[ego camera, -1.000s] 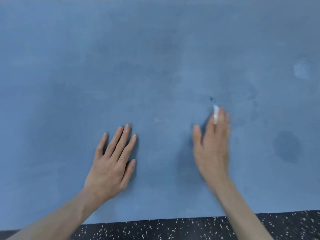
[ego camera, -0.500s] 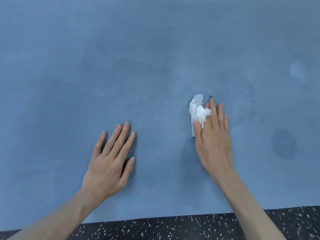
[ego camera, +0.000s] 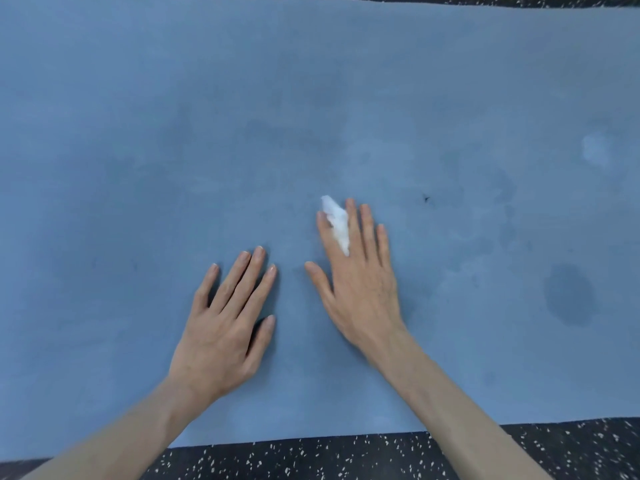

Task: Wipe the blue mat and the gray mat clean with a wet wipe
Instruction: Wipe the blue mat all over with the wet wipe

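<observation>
- Crumpled white wet wipe (ego camera: pixel 336 223) sits at frame centre, poking up between the index and middle fingers (ego camera: pixel 351 220) of the right hand (ego camera: pixel 360 289), which lies flat, fingers loosely spread, pressing it down.
- Left hand (ego camera: pixel 221 327) just beside it, lower left, flat, spread and empty.
- Smooth blue foam mat (ego camera: pixel 173 133) fills nearly the whole frame.
- Dark oval smudge (ego camera: pixel 568 294) and pale patch (ego camera: pixel 595 150) lie well off to the wipe's right, so I'd guess the right hand takes those.
</observation>
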